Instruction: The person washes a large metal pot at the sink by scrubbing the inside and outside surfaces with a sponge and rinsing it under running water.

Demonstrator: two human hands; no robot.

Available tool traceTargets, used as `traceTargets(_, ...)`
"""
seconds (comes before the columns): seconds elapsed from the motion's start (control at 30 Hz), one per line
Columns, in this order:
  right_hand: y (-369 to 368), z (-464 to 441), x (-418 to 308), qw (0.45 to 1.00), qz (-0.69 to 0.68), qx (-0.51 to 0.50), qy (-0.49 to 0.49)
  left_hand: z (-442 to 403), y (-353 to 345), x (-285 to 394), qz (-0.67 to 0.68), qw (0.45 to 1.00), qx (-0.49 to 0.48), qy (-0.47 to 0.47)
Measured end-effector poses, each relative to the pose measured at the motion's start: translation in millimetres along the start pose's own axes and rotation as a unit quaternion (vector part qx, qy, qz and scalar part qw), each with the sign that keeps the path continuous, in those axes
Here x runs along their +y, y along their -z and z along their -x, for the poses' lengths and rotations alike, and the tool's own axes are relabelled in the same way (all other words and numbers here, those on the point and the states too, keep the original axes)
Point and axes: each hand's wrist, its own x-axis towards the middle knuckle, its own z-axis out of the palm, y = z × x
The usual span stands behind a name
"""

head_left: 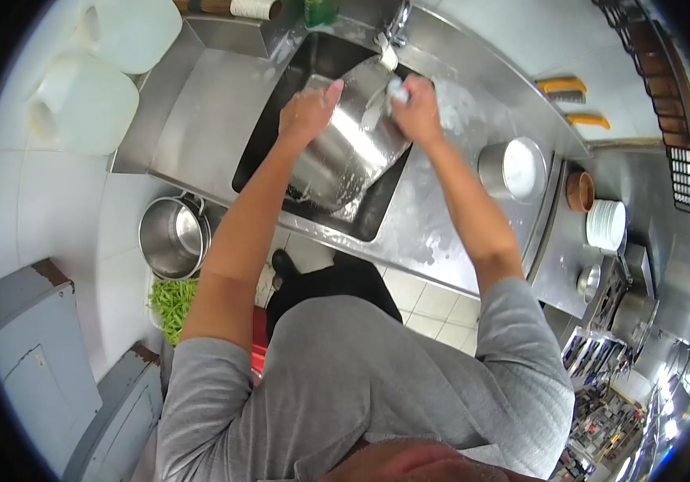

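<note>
A large steel pot (pixel 337 161) lies tilted on its side in the dark sink (pixel 382 210), with soap suds on its wall. My left hand (pixel 310 114) is closed at the pot's left side near its upper end; some of its fingers are hidden. Wrapped in my right hand (pixel 419 111) is a pale, soapy sponge (pixel 398 90), held against the upper right of the pot. The tap (pixel 397 28) stands just beyond the pot.
A smaller steel pot (pixel 513 170) stands on the wet counter at right, near a brown bowl (pixel 579 191) and stacked white plates (pixel 606 224). Yellow-handled knives (pixel 561 85) hang on the wall. Left are plastic jugs (pixel 88 104), another pot (pixel 170 238) and green vegetables (pixel 173 305).
</note>
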Motion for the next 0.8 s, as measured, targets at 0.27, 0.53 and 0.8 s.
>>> traceTargets(0.27, -0.8, 2.9, 4.2, 0.996, 0.016, 0.0, -0.085, 3.6, 7.8, 6.6, 0.002, 0.999, -0.026, 0.023)
traceTargets(0.53, -2.3, 62.9, -54.0, 0.988, 0.089, 0.021, 0.121, -4.4, 0.2, -1.7, -0.021, 1.0, -0.011, -0.018)
traceTargets(0.8, -15.3, 118.8, -82.2, 0.973, 0.024, 0.001, 0.231, -7.9, -13.1, -6.0, -0.028, 0.999, -0.005, -0.036)
